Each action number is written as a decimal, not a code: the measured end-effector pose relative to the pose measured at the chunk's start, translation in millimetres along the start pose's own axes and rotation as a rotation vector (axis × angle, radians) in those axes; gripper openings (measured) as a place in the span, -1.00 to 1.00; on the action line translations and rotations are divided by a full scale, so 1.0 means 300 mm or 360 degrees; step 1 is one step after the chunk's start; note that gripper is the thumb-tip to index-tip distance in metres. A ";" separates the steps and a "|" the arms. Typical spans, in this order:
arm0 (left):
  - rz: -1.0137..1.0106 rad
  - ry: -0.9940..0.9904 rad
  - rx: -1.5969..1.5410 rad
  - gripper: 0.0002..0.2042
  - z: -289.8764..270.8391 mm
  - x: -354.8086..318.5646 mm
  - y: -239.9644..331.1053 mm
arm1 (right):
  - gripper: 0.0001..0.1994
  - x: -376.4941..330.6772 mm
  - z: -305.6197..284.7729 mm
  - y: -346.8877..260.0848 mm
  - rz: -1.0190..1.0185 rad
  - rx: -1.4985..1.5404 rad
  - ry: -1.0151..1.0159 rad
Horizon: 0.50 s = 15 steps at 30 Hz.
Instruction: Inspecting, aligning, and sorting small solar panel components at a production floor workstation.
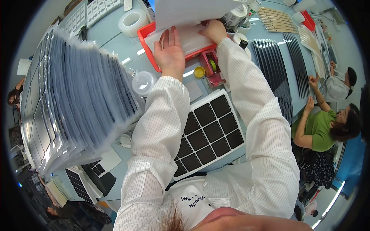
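Note:
My left hand (170, 54) is palm up over the near side of a red tray (151, 57), fingers stretched out toward the lower edge of a raised white sheet (189, 14). Nothing shows in its palm. My right hand (215, 31) is at the tray's right side, its fingers curled in by the sheet's edge. Their tips are partly hidden, and I cannot make out what they grip. Whitish translucent sheets (190, 40) lie in the tray. Below my forearms lies a white-framed panel of black squares (208, 134), partly covered by my left sleeve.
A tall stack of plastic-covered sheets (88, 84) fills the left. Close to the tray stand a tape roll (133, 22), a round clear container (144, 83), a red tape dispenser (211, 68), a yellow cap (199, 72) and bottles (236, 17). Black strips (271, 69) lie right, near a co-worker in green (322, 129).

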<state>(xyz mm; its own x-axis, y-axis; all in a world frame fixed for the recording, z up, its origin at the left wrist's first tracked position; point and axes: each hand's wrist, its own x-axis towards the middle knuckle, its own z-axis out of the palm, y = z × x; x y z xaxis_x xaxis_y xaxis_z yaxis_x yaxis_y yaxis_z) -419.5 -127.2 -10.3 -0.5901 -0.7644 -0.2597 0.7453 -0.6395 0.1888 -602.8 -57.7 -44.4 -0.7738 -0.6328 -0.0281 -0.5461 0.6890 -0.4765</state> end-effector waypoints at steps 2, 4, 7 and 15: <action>-0.0024 -0.0018 -0.0016 -0.54 0.003 -0.001 -0.014 | -0.41 -0.004 -0.019 -0.007 -0.0051 -0.0143 0.0255; 0.0001 -0.0018 -0.0022 -0.54 0.004 0.001 -0.022 | -0.36 -0.014 -0.070 -0.025 0.0038 -0.0150 0.0262; -0.0014 -0.0047 -0.0039 -0.54 0.003 0.004 -0.028 | -0.45 0.005 -0.076 -0.001 -0.0139 0.0311 0.0126; 0.0002 0.0018 -0.0103 -0.56 0.018 0.008 -0.010 | -0.67 -0.006 -0.282 -0.029 -0.0311 0.1765 -0.0142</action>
<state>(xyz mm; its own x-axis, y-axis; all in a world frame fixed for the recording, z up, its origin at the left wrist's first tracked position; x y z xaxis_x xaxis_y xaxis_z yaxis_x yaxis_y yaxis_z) -425.0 -127.6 -6.3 -0.5861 -0.7639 -0.2702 0.7646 -0.6317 0.1274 -623.9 -32.7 34.1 -0.6565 -0.7489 0.0910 -0.0347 -0.0905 -0.9953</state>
